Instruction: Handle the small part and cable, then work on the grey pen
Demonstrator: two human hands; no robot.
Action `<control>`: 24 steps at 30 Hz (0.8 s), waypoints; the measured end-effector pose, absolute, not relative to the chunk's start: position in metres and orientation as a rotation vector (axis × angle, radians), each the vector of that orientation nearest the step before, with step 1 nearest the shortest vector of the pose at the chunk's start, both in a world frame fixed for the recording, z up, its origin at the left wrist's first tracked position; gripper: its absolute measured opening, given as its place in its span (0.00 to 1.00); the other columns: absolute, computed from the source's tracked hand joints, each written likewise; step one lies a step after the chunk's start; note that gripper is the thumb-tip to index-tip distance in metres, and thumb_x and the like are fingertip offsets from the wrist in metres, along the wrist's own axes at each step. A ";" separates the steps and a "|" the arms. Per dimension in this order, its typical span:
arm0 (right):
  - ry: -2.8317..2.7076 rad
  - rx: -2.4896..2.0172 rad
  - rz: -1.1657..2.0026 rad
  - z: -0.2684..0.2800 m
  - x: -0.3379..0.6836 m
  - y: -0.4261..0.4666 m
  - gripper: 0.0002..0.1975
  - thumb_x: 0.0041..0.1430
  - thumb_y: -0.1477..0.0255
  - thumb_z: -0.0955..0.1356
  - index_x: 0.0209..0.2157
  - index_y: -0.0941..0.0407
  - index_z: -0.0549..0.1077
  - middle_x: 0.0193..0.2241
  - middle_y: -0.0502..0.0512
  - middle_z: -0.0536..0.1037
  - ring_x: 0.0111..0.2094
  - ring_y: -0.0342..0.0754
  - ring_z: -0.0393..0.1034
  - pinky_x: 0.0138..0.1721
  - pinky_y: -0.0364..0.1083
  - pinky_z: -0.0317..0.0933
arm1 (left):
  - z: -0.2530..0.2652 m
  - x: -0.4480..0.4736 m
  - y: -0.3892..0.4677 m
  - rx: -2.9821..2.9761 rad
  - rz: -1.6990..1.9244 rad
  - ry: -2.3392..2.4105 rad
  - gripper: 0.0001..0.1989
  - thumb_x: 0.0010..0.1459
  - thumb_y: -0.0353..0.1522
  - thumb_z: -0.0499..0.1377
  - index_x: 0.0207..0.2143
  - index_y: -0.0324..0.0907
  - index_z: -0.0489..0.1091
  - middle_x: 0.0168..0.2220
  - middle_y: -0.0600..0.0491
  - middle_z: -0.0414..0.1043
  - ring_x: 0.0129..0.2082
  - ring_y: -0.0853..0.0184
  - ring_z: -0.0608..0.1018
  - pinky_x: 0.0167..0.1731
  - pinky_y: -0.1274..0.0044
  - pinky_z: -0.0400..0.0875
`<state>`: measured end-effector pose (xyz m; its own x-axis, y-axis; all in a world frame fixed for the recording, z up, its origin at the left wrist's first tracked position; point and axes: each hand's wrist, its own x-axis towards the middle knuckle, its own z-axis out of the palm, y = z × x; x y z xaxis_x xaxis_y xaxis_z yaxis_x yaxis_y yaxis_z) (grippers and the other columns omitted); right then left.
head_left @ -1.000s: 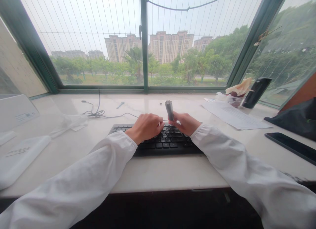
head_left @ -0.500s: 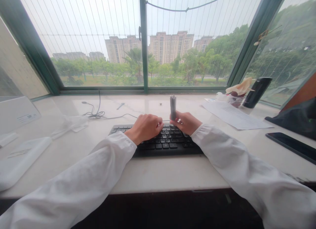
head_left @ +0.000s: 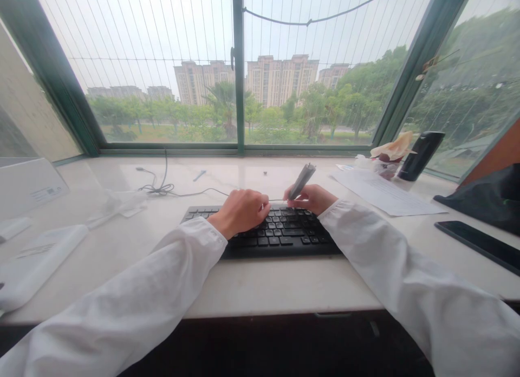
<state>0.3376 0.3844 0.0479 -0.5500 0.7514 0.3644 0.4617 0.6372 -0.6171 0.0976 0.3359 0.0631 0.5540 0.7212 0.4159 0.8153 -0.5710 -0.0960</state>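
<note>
A black keyboard (head_left: pixel 280 241) lies in front of me on the pale countertop. My left hand (head_left: pixel 244 209) is over its middle, fingers curled down and thumb close to the forefinger; whatever is under the fingers is hidden. In my right hand (head_left: pixel 312 197) is a dark grey, stick-shaped tool (head_left: pixel 301 182) with small prongs at its upper end. It leans up and to the right, clasped near its lower end above the keyboard's far right part. I cannot make out its lower tip.
Beyond the keyboard lie a coiled cable (head_left: pixel 158 189), a small blue-grey piece (head_left: pixel 199 175) and a tiny dark bit (head_left: pixel 265 173). Papers (head_left: pixel 385 193), a black cylinder (head_left: pixel 421 156) and a phone (head_left: pixel 479 244) are on the right. White boxes (head_left: pixel 44 263) and clear plastic (head_left: pixel 117 203) occupy the left.
The grey tool has tipped from nearly upright to leaning right, and my right hand has shifted slightly right with it. My left hand has stayed in place on the keyboard.
</note>
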 end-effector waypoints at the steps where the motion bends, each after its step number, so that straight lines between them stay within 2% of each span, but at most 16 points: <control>1: -2.237 -0.932 0.623 0.048 0.338 0.385 0.16 0.50 0.59 0.71 0.34 0.57 0.75 0.34 0.54 0.77 0.36 0.48 0.71 0.38 0.47 0.66 | 0.063 0.097 0.336 -2.509 -0.486 -1.271 0.19 0.62 0.40 0.48 0.29 0.43 0.74 0.30 0.50 0.77 0.28 0.63 0.76 0.27 0.75 0.61; 11: -2.340 -0.793 0.613 0.056 0.330 0.377 0.14 0.52 0.59 0.70 0.32 0.57 0.77 0.31 0.53 0.77 0.32 0.46 0.70 0.36 0.44 0.63 | 0.064 0.097 0.335 -2.505 -0.482 -1.274 0.18 0.62 0.39 0.48 0.28 0.43 0.73 0.31 0.50 0.77 0.28 0.63 0.75 0.27 0.74 0.60; 17: -2.460 -0.832 0.570 0.059 0.338 0.384 0.14 0.54 0.60 0.69 0.35 0.57 0.77 0.34 0.53 0.78 0.33 0.47 0.71 0.36 0.44 0.63 | 0.063 0.098 0.335 -2.527 -0.498 -1.278 0.19 0.62 0.39 0.48 0.28 0.42 0.73 0.30 0.49 0.76 0.28 0.64 0.75 0.27 0.75 0.60; 24: -2.416 -0.861 0.709 0.054 0.342 0.391 0.17 0.51 0.58 0.70 0.35 0.58 0.76 0.33 0.54 0.77 0.33 0.47 0.70 0.34 0.44 0.63 | 0.063 0.097 0.336 -2.521 -0.502 -1.261 0.19 0.62 0.40 0.48 0.28 0.42 0.73 0.30 0.50 0.76 0.27 0.64 0.75 0.26 0.76 0.60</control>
<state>0.3418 0.3912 0.0536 -0.6892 0.6773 0.2575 0.4307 0.6687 -0.6061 0.0971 0.3359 0.0627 0.5593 0.7123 0.4240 0.8088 -0.5812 -0.0904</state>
